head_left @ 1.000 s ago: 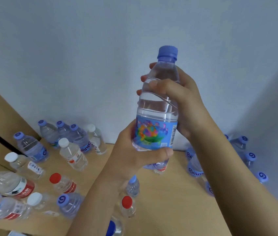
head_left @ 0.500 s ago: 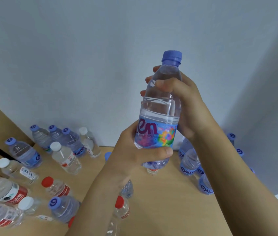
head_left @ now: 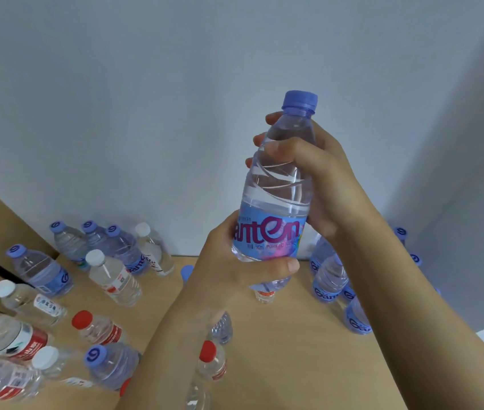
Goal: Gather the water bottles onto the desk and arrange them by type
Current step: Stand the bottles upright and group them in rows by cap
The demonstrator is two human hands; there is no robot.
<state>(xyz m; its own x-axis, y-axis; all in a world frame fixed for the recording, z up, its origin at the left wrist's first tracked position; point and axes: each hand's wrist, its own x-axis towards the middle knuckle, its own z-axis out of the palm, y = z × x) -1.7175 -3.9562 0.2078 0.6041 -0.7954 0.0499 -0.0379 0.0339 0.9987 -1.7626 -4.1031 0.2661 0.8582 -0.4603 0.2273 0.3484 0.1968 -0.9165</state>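
While both my hands hold one bottle up in front of the wall (head_left: 146, 99), the wooden desk (head_left: 279, 350) below carries the rest.

On the desk, purple-capped bottles (head_left: 331, 276) stand grouped at the right under my right forearm, more purple-capped ones (head_left: 122, 250) stand at the back left, and red-capped bottles (head_left: 98, 328) and white-capped bottles (head_left: 113, 276) are mixed among them on the left. My right hand (head_left: 320, 179) curls its fingers round the raised bottle (head_left: 279, 196) at its shoulder; my left hand (head_left: 234, 261) wraps its fingers round the lower part, thumb under the blue label (head_left: 267, 235). It is upright, slightly tilted, its purple cap (head_left: 300, 99) on.
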